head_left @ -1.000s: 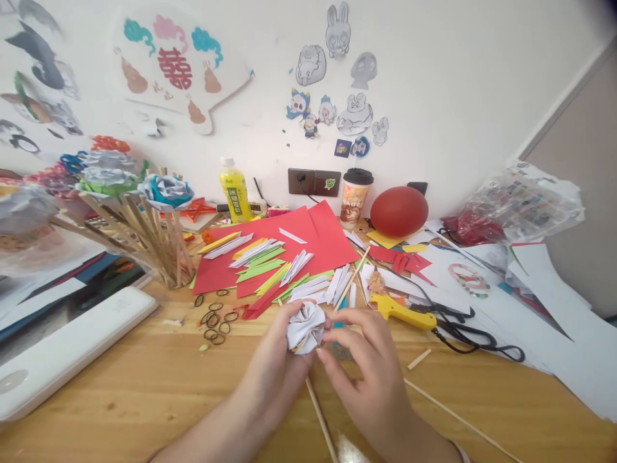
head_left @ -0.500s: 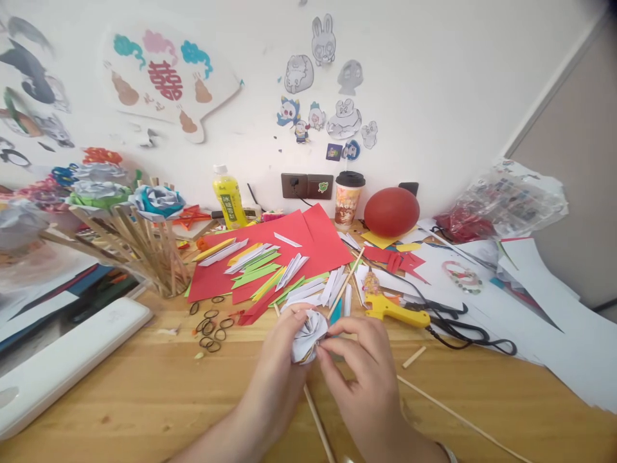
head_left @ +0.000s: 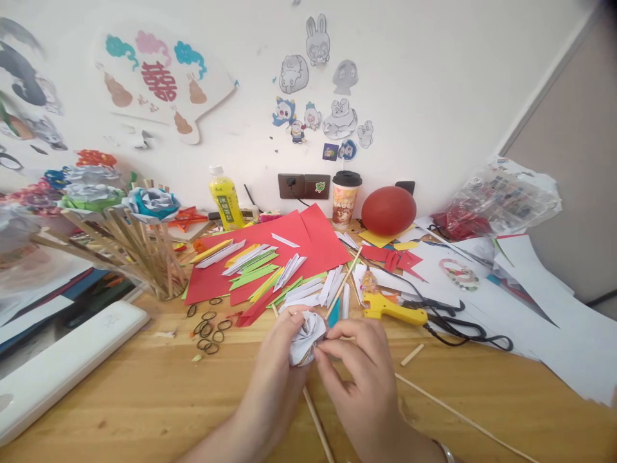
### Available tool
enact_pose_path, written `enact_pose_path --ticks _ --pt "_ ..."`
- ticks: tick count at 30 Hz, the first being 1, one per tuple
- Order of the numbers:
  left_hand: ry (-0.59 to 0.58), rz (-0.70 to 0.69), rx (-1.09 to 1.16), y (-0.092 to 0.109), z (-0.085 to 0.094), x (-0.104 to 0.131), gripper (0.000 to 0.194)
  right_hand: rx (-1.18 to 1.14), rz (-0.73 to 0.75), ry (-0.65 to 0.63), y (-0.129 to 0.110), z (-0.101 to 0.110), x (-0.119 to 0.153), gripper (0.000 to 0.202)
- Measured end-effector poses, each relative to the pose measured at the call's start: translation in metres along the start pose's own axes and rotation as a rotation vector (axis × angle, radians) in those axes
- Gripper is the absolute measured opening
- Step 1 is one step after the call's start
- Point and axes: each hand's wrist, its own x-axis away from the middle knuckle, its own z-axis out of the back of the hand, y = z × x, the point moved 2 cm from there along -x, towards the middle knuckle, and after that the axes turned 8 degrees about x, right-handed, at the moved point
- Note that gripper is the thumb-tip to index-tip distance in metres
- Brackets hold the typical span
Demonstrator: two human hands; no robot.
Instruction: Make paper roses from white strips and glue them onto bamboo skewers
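A white folded paper flower (head_left: pixel 306 335) is held over the wooden table (head_left: pixel 216 386), low in the middle of the view. Wrapped round its left side, my left hand (head_left: pixel 274 366) has the thumb on top of the petals. The fingertips of my right hand (head_left: pixel 354 363) pinch the flower's right edge. A thin wooden stick (head_left: pixel 315 418) slants down below the flower between my hands. Just beyond are folded white strips (head_left: pixel 303 292) and another stick (head_left: pixel 344 283). To the right lies a yellow glue gun (head_left: pixel 395 310) with a black cord.
Red paper (head_left: pixel 318 238) with coloured strips lies behind. Black rings (head_left: pixel 207 328) are at left, beside a white device (head_left: pixel 72 366) and paper flowers on sticks (head_left: pixel 152 206). A bottle (head_left: pixel 225 199), a cup (head_left: pixel 346 202) and a red balloon (head_left: pixel 388 211) stand near the wall.
The view has shifted slightly, so the background sits a little further left. My hands still hold the flower, with almost no change in grip.
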Motion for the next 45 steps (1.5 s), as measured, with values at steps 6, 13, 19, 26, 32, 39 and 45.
enact_pose_path --ticks 6,13,19,26,32,39,45 --pt "-0.02 -0.014 -0.024 -0.0003 0.0023 0.0018 0.015 -0.009 0.003 0.016 -0.0016 0.0005 -0.0012 0.015" --pt "-0.031 -0.025 -0.06 -0.0003 0.0019 0.002 0.015 -0.008 0.01 0.033 -0.0037 0.0021 -0.003 0.015" --pt "0.027 0.007 -0.073 0.0003 0.0007 0.0037 0.015 -0.001 0.003 0.031 -0.005 0.0018 -0.0027 0.014" --pt "0.039 -0.024 -0.077 -0.0004 0.0018 0.0034 0.015 0.006 0.001 0.036 -0.0056 0.0015 -0.0025 0.014" --pt "0.06 0.026 -0.018 0.0 0.0019 0.0004 0.013 -0.004 -0.025 0.017 -0.005 0.0006 -0.0041 0.014" --pt "0.137 0.075 0.112 0.0043 -0.002 -0.0002 0.013 0.003 -0.03 0.014 -0.0025 -0.0016 -0.0032 0.013" --pt "0.134 0.089 0.101 0.0071 -0.0039 -0.0003 0.019 -0.027 -0.047 0.003 -0.0016 -0.0014 -0.0024 0.011"
